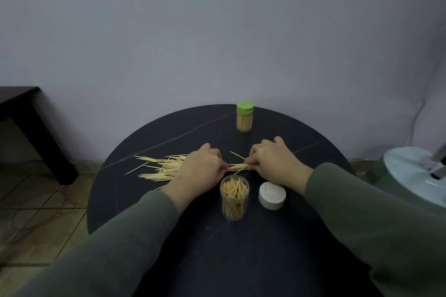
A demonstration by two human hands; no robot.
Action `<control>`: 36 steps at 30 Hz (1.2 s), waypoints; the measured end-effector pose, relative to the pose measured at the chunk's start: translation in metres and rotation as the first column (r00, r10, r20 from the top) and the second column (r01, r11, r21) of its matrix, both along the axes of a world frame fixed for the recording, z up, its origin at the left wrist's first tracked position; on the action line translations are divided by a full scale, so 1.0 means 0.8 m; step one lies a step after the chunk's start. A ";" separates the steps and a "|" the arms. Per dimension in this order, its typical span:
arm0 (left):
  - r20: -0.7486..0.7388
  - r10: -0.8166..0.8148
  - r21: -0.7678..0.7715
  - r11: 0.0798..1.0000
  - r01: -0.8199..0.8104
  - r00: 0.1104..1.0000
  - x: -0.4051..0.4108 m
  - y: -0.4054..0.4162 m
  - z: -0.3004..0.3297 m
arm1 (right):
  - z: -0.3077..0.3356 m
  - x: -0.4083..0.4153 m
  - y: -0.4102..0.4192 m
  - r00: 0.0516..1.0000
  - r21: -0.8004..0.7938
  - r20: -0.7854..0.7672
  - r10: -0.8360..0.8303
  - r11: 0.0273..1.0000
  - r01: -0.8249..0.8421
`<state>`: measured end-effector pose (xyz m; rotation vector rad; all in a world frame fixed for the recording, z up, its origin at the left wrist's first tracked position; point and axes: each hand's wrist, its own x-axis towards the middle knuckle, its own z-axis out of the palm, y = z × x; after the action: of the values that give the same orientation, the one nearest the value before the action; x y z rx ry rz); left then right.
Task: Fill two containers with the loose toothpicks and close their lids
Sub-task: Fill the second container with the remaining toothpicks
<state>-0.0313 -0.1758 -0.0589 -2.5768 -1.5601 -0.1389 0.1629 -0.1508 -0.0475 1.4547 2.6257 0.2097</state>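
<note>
Your left hand (pixel 202 168) and right hand (pixel 272 163) each pinch one end of a small bundle of toothpicks (pixel 237 167), holding it level just above the tabletop (pixel 241 248) and just behind the open clear container (pixel 234 198). Each grip is curled tight on the bundle.

That container stands upright and already looks well packed, its white lid (pixel 272 195) lying just to its right. The green-lidded container (pixel 245 120) stands closed at the far edge, apparently done. A loose pile of toothpicks (pixel 161 167) is spread out to your left.

The bundle looks ragged; a few sticks splay out near your right fingers. If you tip it upright with uneven ends, stragglers may slip free. With the container this full, pushing more in could jam against the standing sticks, bend them or tip the container over. Sticks standing proud of the rim would likely stop the lid seating. Your left forearm also passes close to the pile and could scatter it.
</note>
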 end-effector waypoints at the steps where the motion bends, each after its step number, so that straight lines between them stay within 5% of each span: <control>1: 0.004 0.003 0.006 1.000 -0.003 1.000 0.001 -0.001 0.001 | 0.000 0.000 0.000 1.000 0.007 0.009 -0.001 1.000 0.001; 14: 0.035 0.016 0.021 1.000 -0.017 0.999 0.000 -0.002 -0.004 | 0.005 0.007 -0.002 0.995 0.050 0.095 -0.003 0.999 -0.002; 26: 0.251 0.130 0.060 0.987 -0.149 0.959 -0.006 -0.002 -0.009 | 0.007 0.013 -0.011 0.946 0.052 -0.314 -0.079 0.994 0.100; 36: 0.626 0.285 -0.174 0.958 -0.227 0.726 -0.015 -0.005 0.004 | 0.007 0.018 -0.011 0.781 -0.209 -0.583 -0.222 0.971 0.119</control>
<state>-0.0429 -0.1800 -0.0559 -2.4600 -2.1584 -1.0608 0.1774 -0.1599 -0.0417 1.9401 2.8325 -0.5806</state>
